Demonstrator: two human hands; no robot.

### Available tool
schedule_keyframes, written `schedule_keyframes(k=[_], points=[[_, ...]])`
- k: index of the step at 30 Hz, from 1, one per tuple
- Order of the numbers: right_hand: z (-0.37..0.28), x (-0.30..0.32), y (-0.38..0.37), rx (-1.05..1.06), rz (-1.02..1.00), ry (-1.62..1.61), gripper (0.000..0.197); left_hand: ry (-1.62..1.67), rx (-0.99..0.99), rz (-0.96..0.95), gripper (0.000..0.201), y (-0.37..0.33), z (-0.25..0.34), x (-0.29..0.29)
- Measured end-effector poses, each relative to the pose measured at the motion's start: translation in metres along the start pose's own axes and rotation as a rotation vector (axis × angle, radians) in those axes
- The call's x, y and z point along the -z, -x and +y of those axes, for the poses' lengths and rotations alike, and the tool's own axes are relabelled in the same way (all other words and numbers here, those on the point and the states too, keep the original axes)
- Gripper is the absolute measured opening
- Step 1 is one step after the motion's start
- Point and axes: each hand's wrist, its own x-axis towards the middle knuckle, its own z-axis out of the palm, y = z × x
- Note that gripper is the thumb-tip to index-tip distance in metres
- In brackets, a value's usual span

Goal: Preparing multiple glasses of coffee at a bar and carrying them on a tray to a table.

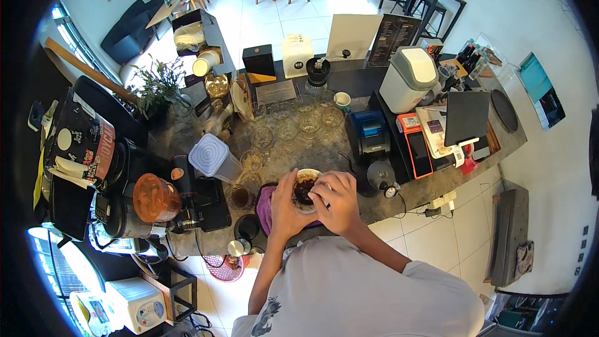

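A round, pale-rimmed cup (307, 173) with dark brown, clumpy contents stands at the counter's near edge. My left hand (288, 207) is curled around its left side. Over its right side, my right hand (337, 202) has its fingers bent together above the contents; whatever they pinch is hidden. Beneath and left of the cup lies a purple cloth (264, 209). A glass of dark liquid (241, 198) stands just left of the cloth.
Several clear glasses (286, 128) fill the middle counter. At left are a lidded plastic container (215, 155) and a grinder with an orange-brown hopper (156, 198). A gooseneck kettle (379, 176), a blue-black machine (369, 134) and a payment terminal (417, 150) are at right.
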Motion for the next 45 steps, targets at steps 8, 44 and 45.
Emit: schedule_keyframes(k=[8,44,45], points=[[0.004,-0.005,0.006,0.030,-0.019,-0.003,0.003,-0.019,-0.044,0.034,0.098,-0.002,0.005,0.001],[0.011,-0.002,0.020,-0.074,0.061,-0.113,0.005,0.192,0.068,0.036,0.119,0.003,-0.003,0.001],[0.012,-0.005,0.020,-0.089,0.072,-0.147,0.005,0.191,0.073,0.036,0.119,0.004,-0.003,0.002]])
